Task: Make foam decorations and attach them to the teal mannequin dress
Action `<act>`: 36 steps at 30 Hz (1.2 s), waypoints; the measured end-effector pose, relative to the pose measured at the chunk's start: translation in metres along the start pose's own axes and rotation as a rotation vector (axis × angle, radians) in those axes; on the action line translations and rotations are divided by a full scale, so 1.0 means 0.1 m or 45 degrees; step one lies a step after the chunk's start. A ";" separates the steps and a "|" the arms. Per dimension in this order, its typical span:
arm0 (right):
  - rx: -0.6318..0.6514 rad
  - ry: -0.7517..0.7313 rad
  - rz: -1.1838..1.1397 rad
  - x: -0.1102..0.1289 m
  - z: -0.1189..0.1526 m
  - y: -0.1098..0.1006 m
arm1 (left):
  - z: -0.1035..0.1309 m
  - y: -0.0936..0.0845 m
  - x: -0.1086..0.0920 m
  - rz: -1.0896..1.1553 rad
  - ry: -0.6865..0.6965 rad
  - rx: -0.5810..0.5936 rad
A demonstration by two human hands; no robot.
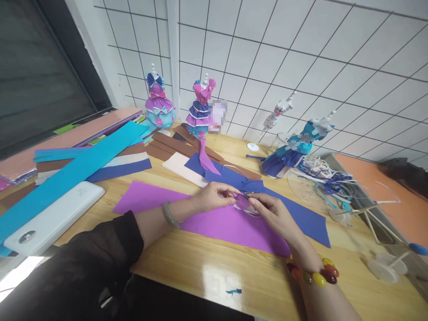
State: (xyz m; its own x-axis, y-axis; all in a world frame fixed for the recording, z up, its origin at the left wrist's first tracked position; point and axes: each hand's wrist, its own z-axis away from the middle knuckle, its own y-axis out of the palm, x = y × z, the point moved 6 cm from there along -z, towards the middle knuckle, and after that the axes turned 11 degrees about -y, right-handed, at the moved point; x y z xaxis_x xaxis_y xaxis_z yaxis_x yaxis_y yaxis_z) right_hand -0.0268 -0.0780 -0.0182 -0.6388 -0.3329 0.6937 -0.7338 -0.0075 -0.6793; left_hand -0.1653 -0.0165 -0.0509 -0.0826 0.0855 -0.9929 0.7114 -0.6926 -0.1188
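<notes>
Both my hands meet over a large purple sheet (220, 223) on the table. My left hand (214, 197) pinches the left edge of a small purple piece (243, 203), which looks like crepe paper or thin fabric. On its other side, my right hand (272, 211) is closed on the same piece, thumb and fingertips together. Something small and dark shows at the right fingertips, too small to name. A thin white cord (252, 215) loops just below the purple piece. Beneath and behind the hands lies a dark blue strip (301, 218).
Several small dress forms, such as one in a tiered dress (197, 111), stand along the tiled wall. At left, a white power bank (56, 218) lies beside a turquoise strip (76, 165). Scraps (326, 174) and a wooden stand (371, 223) occupy the right side.
</notes>
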 end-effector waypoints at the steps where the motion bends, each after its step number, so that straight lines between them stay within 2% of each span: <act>1: -0.001 -0.005 0.000 0.00 0.00 0.00 | 0.00 0.00 0.00 0.000 -0.004 -0.002; 29: -0.053 -0.053 0.081 0.00 0.01 -0.02 | -0.02 0.01 0.06 0.015 -0.057 -0.013; 36: -0.075 -0.034 0.091 0.00 0.01 -0.03 | -0.01 0.03 0.08 0.038 -0.042 0.028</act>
State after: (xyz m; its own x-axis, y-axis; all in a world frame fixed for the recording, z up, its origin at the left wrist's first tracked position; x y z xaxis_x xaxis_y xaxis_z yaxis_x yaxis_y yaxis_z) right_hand -0.0246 -0.0785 -0.0167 -0.6843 -0.3555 0.6367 -0.6993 0.0723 -0.7111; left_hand -0.1631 -0.0165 -0.0592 -0.0847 0.0416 -0.9955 0.6987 -0.7099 -0.0892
